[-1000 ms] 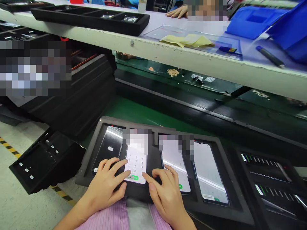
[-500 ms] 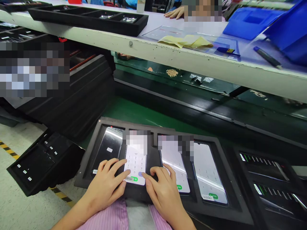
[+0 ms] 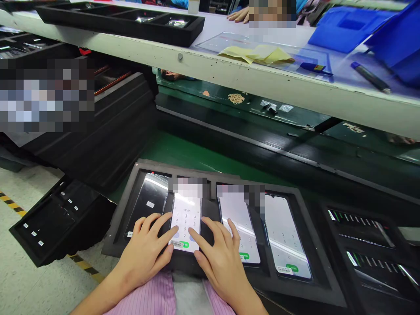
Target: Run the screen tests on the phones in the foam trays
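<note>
A smartphone [image 3: 185, 201] with a lit dial pad lies in a slot of a black foam tray [image 3: 193, 265]. My left hand [image 3: 149, 243] is over its left edge, fingers spread, a fingertip at the lower left keys. From the right, my right hand [image 3: 219, 251] reaches over the same phone, its index fingertip on the lower right keys and its thumb at the lower edge. Neither hand grips anything. Left of them lies a dark-screened phone [image 3: 151, 199] with a small white sticker. To the right are a second lit phone [image 3: 241, 218], partly under my right fingers, and a third lit phone [image 3: 285, 232].
Another black tray [image 3: 337, 245] with phones adjoins on the right. Stacked black trays [image 3: 108, 109] stand at left, above a lower tray [image 3: 49, 236]. A white-edged shelf [image 3: 278, 81] crosses ahead, bearing a tray [image 3: 121, 22], yellow paper [image 3: 256, 53] and blue bins [image 3: 348, 28]. A co-worker's hand [image 3: 239, 15] rests beyond.
My right hand has opened out, its index finger moving up and left over the keypad and its other fingers stretching. Text has appeared above the keys. My left hand stays nearly in place.
</note>
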Demonstrator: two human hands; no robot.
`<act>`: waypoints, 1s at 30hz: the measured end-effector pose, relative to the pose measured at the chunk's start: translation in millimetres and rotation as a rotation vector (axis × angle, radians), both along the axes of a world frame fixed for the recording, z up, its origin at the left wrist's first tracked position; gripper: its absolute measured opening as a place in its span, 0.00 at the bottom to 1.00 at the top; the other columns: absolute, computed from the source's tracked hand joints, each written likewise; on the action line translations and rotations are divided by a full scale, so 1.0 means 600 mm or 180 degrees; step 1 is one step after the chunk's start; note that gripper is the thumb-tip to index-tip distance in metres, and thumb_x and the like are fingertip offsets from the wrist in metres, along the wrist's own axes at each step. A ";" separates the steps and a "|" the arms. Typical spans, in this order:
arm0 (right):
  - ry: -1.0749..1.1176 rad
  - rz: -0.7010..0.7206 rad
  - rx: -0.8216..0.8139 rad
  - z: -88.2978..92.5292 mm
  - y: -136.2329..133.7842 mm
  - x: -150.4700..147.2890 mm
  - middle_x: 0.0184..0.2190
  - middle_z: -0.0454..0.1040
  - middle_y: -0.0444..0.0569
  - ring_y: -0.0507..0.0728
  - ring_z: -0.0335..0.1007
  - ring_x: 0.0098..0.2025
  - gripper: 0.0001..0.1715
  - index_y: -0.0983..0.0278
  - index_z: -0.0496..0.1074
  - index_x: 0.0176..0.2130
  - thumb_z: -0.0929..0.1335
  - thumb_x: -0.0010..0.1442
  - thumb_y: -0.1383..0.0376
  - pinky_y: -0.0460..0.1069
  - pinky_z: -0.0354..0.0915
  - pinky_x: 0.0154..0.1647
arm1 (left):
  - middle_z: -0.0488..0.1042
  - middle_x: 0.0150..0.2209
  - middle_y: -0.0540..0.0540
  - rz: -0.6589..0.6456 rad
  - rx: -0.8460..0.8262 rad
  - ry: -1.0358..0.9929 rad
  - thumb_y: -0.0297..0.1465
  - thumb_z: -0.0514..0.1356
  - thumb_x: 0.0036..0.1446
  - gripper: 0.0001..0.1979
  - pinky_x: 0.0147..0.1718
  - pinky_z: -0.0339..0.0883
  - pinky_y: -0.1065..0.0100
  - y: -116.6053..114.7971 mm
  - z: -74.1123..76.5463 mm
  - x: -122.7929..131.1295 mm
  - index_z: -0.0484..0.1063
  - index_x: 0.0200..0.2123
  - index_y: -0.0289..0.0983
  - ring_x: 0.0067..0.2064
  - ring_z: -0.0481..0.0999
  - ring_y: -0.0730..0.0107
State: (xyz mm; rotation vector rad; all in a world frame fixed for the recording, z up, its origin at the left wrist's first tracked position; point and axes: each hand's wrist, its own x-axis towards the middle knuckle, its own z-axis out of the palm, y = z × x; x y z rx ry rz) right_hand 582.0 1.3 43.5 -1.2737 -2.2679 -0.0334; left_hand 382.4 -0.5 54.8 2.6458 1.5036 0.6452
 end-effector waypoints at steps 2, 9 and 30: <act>0.0282 -0.0088 0.0036 -0.001 -0.005 0.003 0.42 0.68 0.52 0.57 0.60 0.45 0.21 0.60 0.73 0.38 0.54 0.65 0.64 0.59 0.44 0.58 | 0.70 0.50 0.43 0.0002 -0.0012 0.0042 0.27 0.48 0.59 0.16 0.41 0.57 0.59 0.000 0.000 0.000 0.72 0.44 0.41 0.48 0.63 0.59; 0.0507 -0.0155 -0.0185 -0.003 -0.010 0.003 0.37 0.70 0.48 0.55 0.63 0.41 0.21 0.60 0.74 0.32 0.55 0.64 0.66 0.57 0.47 0.57 | 0.69 0.50 0.43 -0.0112 0.0008 -0.0055 0.24 0.48 0.58 0.18 0.41 0.57 0.60 -0.002 0.000 -0.004 0.72 0.45 0.41 0.48 0.62 0.60; 0.0365 -0.0805 0.0676 -0.010 -0.022 0.156 0.32 0.63 0.47 0.54 0.61 0.33 0.21 0.60 0.73 0.41 0.57 0.58 0.72 0.58 0.55 0.49 | 0.72 0.48 0.45 -0.0173 0.0082 -0.0320 0.29 0.48 0.60 0.14 0.41 0.56 0.60 -0.004 -0.002 0.024 0.73 0.42 0.41 0.46 0.64 0.60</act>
